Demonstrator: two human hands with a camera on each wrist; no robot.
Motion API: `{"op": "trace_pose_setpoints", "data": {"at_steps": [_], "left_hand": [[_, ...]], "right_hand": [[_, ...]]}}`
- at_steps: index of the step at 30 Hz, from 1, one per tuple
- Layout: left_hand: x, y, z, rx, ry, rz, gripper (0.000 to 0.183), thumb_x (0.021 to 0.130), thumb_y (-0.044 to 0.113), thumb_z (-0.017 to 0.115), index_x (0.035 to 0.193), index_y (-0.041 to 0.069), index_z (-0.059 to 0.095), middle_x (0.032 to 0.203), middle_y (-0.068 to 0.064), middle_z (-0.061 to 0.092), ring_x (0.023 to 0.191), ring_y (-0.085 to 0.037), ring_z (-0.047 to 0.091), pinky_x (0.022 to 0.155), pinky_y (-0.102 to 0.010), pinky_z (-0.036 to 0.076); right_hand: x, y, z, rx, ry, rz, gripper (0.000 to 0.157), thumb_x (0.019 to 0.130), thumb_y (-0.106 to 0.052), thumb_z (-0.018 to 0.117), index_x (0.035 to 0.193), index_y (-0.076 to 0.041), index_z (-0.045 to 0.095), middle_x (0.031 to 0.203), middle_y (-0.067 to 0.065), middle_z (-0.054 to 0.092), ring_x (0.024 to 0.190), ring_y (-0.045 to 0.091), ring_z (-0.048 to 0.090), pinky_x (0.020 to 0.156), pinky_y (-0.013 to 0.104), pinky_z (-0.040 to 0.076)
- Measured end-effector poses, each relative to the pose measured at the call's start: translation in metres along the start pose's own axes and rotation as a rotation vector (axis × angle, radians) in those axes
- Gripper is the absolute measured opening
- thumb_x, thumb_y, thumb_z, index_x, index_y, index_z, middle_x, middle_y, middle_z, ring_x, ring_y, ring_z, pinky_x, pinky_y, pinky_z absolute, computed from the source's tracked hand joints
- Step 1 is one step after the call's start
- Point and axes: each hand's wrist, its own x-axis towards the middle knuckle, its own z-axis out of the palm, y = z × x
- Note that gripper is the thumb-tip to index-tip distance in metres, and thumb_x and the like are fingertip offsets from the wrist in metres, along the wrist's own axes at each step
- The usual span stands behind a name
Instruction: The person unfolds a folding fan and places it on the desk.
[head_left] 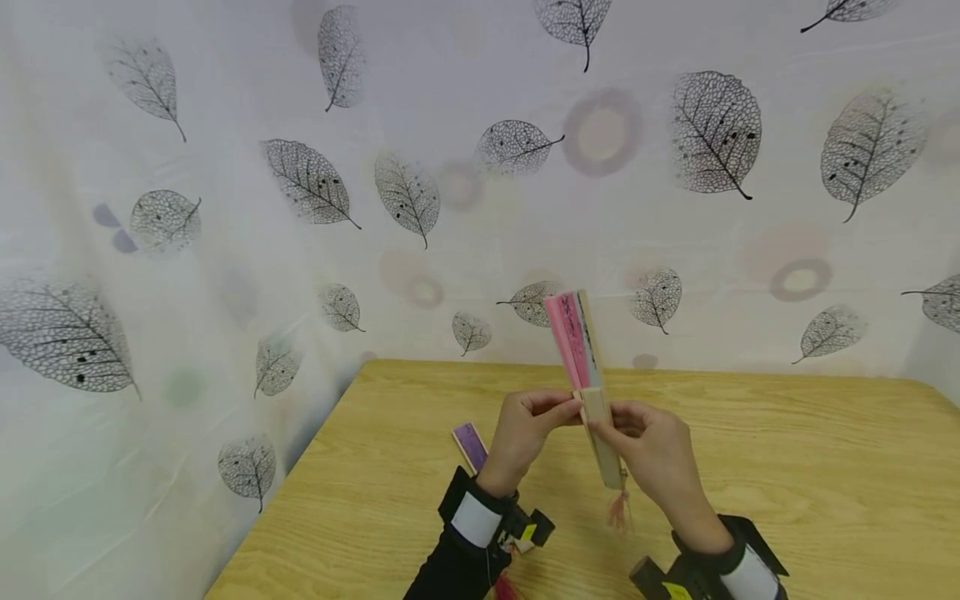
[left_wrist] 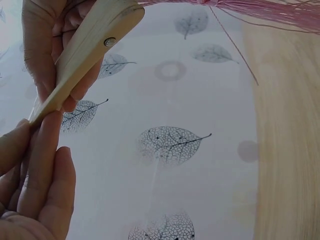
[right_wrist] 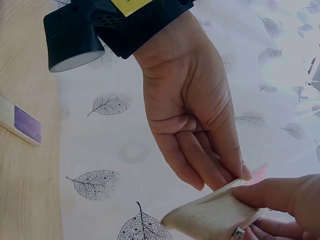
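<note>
A mostly folded hand fan (head_left: 606,446) is held up above the table between both hands, with pink leaf paper (head_left: 570,337) at its upper end. My left hand (head_left: 525,433) pinches its left edge, where the paper meets the wooden ribs. Lower down, my right hand (head_left: 663,450) grips the ribs between thumb and fingers. A pink tassel (head_left: 618,510) hangs from the pivot end. In the left wrist view, the metal rivet (left_wrist: 109,42) shows on the fan's side. Across in the right wrist view, my left hand (right_wrist: 192,105) is seen from the palm side.
A second fan with a purple end (head_left: 470,446) lies on the wooden table (head_left: 787,450), partly hidden behind my left wrist. Another pink tassel (head_left: 505,586) shows below that wrist. A leaf-patterned white curtain (head_left: 465,75) hangs behind the table and along its left side.
</note>
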Motion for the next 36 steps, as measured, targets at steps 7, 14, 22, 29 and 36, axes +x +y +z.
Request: {"op": "trace_pose_setpoints", "data": {"at_steps": [7,14,22,29,36], "left_hand": [[0.0012,-0.0004,0.0006,-0.009,0.010,0.001,0.030,0.080,0.020,0.063,0.096,-0.005,0.066,0.095,-0.026,0.065,0.080,-0.021,0.064,0.085,-0.035,0.051],[0.0021,-0.0008,0.0014,-0.018,0.011,0.011,0.030,0.080,0.020,0.062,0.096,-0.005,0.066,0.095,-0.026,0.065,0.080,-0.022,0.064,0.086,-0.035,0.051],[0.0020,-0.0014,0.0017,-0.022,0.007,0.012,0.030,0.081,0.020,0.062,0.097,-0.006,0.065,0.096,-0.026,0.065,0.081,-0.022,0.064,0.086,-0.035,0.050],[0.0013,-0.0002,0.0019,-0.031,0.011,0.006,0.031,0.080,0.020,0.062,0.098,-0.006,0.065,0.096,-0.026,0.065,0.082,-0.022,0.064,0.088,-0.035,0.050],[-0.0001,0.0000,0.0025,-0.013,0.006,0.004,0.030,0.081,0.019,0.061,0.097,-0.006,0.064,0.097,-0.026,0.064,0.082,-0.022,0.064,0.087,-0.035,0.050]], "right_hand": [[0.0009,0.0011,-0.0004,0.000,0.015,-0.005,0.042,0.075,-0.032,0.068,0.100,0.002,0.065,0.087,0.017,0.069,0.076,0.017,0.063,0.065,0.035,0.056],[0.0028,0.0039,-0.0016,0.002,0.018,0.012,0.043,0.076,-0.033,0.067,0.101,0.002,0.065,0.090,0.018,0.068,0.078,0.019,0.063,0.067,0.036,0.056],[0.0042,0.0032,-0.0034,0.011,0.009,0.028,0.045,0.077,-0.035,0.066,0.101,0.003,0.064,0.090,0.019,0.068,0.079,0.019,0.063,0.067,0.037,0.056],[0.0050,0.0022,-0.0050,-0.001,0.018,0.036,0.045,0.077,-0.033,0.066,0.102,0.004,0.064,0.090,0.019,0.068,0.078,0.020,0.063,0.066,0.037,0.056],[0.0062,0.0054,-0.0058,0.000,0.025,0.044,0.046,0.077,-0.035,0.066,0.102,0.004,0.064,0.091,0.020,0.068,0.079,0.020,0.063,0.065,0.035,0.056]]}}
